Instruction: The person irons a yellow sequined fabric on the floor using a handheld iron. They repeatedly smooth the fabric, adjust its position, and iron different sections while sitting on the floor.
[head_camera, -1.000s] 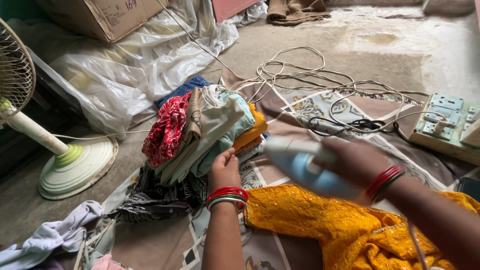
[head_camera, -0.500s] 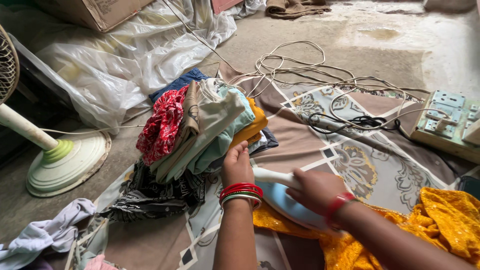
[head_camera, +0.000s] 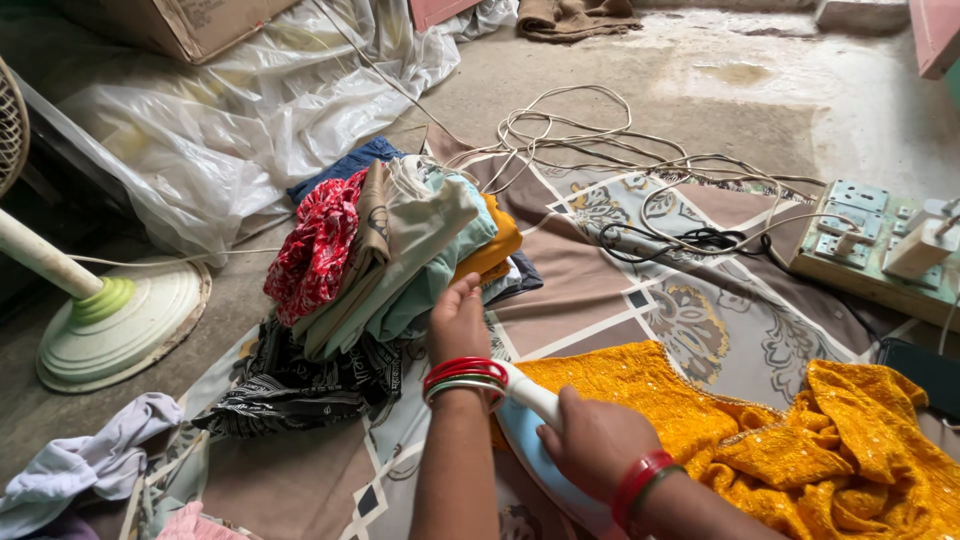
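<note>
Patterned floor sheet (head_camera: 600, 290) bears crumpled, sequinned yellow garment (head_camera: 800, 440) under pale-blue iron (head_camera: 530, 440)

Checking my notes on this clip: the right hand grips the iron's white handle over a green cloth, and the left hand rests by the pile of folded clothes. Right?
Not quite: the cloth is yellow-orange, not green, as the head view shows. The right hand does grip the iron by its white handle, and the left hand rests by the pile of folded clothes.

Iron (head_camera: 545, 450) soleplate, hidden behind both hands.
</note>
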